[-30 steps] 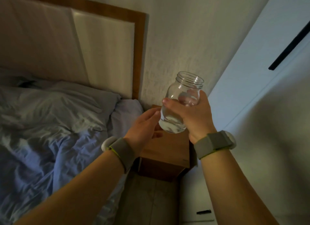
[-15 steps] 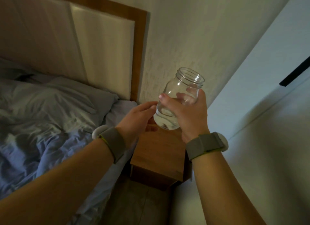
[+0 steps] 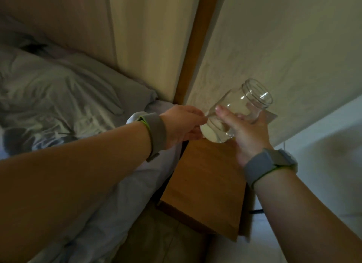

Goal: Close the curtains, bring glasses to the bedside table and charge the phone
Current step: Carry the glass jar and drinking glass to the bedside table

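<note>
Jar (image 3: 242,107) over bedside table (image 3: 205,180) — right hand (image 3: 249,138) gripping it, left hand (image 3: 182,124) apparently holding base

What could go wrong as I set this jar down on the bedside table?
The jar, gripped by your right hand with the left hand cupping its base, is tilted and has no lid, so the liquid that seems to be inside could spill onto the bedside table or the bedding beside it. It also hangs close to the wall, so the glass might knock it. The dim room makes the table's edge harder to judge.
</note>
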{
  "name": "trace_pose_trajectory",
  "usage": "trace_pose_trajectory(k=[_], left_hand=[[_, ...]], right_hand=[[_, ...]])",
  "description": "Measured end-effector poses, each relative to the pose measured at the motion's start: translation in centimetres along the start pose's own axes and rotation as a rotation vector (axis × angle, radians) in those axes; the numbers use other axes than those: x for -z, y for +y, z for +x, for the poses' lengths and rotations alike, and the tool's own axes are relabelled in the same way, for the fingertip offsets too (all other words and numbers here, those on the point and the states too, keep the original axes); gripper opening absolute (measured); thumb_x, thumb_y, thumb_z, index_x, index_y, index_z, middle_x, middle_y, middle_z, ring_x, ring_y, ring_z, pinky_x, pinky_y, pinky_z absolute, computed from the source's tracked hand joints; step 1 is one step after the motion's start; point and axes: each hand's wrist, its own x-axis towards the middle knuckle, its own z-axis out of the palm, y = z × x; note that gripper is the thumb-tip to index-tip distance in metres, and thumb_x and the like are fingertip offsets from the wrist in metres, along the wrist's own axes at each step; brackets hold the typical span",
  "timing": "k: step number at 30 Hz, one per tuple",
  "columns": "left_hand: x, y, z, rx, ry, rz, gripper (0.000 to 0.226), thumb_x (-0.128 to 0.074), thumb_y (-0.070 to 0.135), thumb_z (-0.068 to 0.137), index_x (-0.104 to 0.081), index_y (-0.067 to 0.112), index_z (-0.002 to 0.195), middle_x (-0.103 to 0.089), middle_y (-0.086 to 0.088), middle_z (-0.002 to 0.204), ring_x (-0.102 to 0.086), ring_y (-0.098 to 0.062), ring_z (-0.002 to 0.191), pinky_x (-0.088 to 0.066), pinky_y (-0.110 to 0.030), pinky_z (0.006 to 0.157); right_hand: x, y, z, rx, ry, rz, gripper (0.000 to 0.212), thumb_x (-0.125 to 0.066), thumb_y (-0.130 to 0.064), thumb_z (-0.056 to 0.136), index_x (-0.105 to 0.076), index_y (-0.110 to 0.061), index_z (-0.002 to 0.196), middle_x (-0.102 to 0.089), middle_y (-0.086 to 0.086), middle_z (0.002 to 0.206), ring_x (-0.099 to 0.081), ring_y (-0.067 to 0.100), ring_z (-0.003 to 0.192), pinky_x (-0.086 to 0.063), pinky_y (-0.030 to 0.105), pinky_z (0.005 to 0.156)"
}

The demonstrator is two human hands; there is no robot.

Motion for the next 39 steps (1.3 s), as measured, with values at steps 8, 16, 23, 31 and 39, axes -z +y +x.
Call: trace_pose_trajectory(k=[8,16,23,31,39], left_hand=[[1.8,-6.6,12.5,0.065,-0.016,0.075,0.029,-0.063,0.021,0.103,-0.065,0.009,0.129,-0.072,-0.010,0.119,-0.068,-0.016,0.092,-0.064,-0.027,0.077],[1.9,-13.1,16.5,0.092,-0.028,0.147,0.042,-0.052,0.011,0.106,-0.051,0.017,0.148,-0.064,-0.004,0.130,-0.062,-0.016,0.118,-0.056,-0.029,0.093],[1.8,-18.4,17.4,0.105,-0.010,0.181,0.026,-0.048,0.004,0.104,-0.066,0.017,0.118,-0.069,-0.006,0.106,-0.061,-0.013,0.092,-0.055,-0.032,0.089],[2.4,-23.4,18.0,0.189,-0.049,0.311,0.049,-0.045,-0.002,0.103,-0.055,0.022,0.144,-0.064,-0.012,0.138,-0.064,-0.023,0.112,-0.055,-0.039,0.102],[2.2,-25.0,17.8,0.176,-0.035,0.363,0.058,-0.046,0.000,0.104,-0.048,0.038,0.148,-0.062,-0.010,0.140,-0.061,-0.029,0.128,-0.053,-0.047,0.107]], right_hand=[[-1.4,12.0,11.1,-0.021,0.011,-0.106,0.100,-0.105,-0.044,0.042,-0.060,-0.020,0.128,-0.075,0.004,0.117,-0.077,0.023,0.100,-0.066,0.044,0.074],[-1.7,20.9,13.8,0.067,-0.052,-0.300,0.083,-0.101,-0.023,0.062,-0.049,-0.027,0.126,-0.064,-0.013,0.106,-0.064,0.003,0.092,-0.058,0.022,0.078],[-1.9,28.8,14.2,0.097,-0.142,-0.312,0.073,-0.099,-0.028,0.063,-0.066,-0.024,0.128,-0.077,-0.006,0.112,-0.074,0.004,0.096,-0.063,0.027,0.076],[-2.6,34.8,12.6,-0.004,-0.081,-0.209,0.103,-0.103,-0.039,0.051,-0.055,-0.022,0.141,-0.074,-0.003,0.123,-0.073,0.015,0.109,-0.063,0.048,0.091],[-3.1,34.9,11.7,-0.008,0.028,-0.288,0.112,-0.102,-0.033,0.054,-0.042,-0.025,0.149,-0.063,0.003,0.135,-0.064,0.021,0.115,-0.059,0.046,0.093]])
